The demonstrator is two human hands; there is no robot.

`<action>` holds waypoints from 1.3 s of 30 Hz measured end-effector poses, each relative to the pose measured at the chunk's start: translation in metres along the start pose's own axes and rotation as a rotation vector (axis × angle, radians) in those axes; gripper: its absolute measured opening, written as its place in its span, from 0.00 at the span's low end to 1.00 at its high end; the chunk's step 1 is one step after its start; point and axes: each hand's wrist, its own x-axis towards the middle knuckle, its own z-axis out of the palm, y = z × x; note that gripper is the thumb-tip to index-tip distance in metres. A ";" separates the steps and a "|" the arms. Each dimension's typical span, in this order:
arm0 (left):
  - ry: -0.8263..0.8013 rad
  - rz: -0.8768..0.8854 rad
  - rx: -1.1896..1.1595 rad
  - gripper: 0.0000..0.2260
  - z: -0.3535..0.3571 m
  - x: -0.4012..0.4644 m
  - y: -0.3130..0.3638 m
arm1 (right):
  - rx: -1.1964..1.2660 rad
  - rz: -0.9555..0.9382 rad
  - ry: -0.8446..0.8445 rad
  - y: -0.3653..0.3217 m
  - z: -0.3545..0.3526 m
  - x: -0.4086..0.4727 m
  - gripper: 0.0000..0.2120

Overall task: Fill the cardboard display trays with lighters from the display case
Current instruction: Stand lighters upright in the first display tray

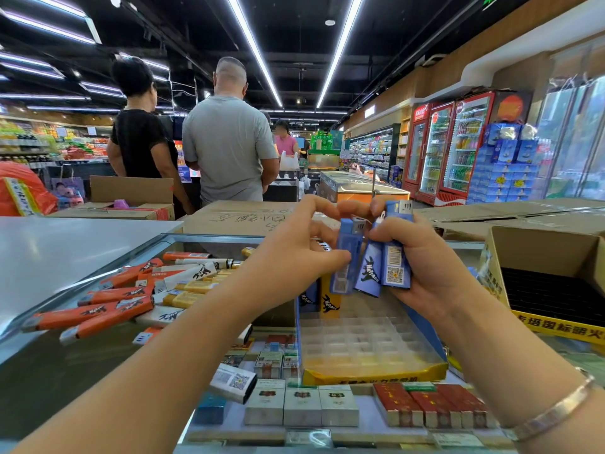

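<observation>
A: Both hands are raised mid-frame over the glass surface (98,273). The right hand (425,257) grips a bunch of blue lighters (386,267), fingers curled round them.

B: And the left hand (294,253)?

A: It pinches one blue lighter (347,257) between thumb and fingers, just beside the bunch, touching it.

B: Where's the tray?

A: A cardboard tray (373,375) with a clear grid insert sits directly below the hands, lower centre. A yellow lighter (329,299) and a blue one stand at its back edge. A second tray (556,332), with a black insert, lies at the right edge.

B: Loose stock?

A: Orange lighters (98,312), white and yellow ones lie piled on the glass, centre left. Cigarette packs (301,406) show beneath the glass, bottom centre.
</observation>
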 end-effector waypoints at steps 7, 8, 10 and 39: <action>-0.003 0.036 0.044 0.08 -0.003 0.002 -0.002 | 0.007 -0.023 0.139 0.000 -0.006 0.005 0.13; 0.014 0.018 0.025 0.06 -0.004 0.003 -0.003 | -0.001 -0.021 0.150 0.000 -0.007 0.005 0.13; 0.058 -0.009 0.007 0.03 -0.005 0.005 -0.005 | -0.022 -0.023 0.169 0.000 -0.007 0.005 0.13; 0.007 -0.032 0.499 0.11 -0.028 0.002 -0.008 | -0.095 -0.024 0.221 0.002 -0.015 0.008 0.13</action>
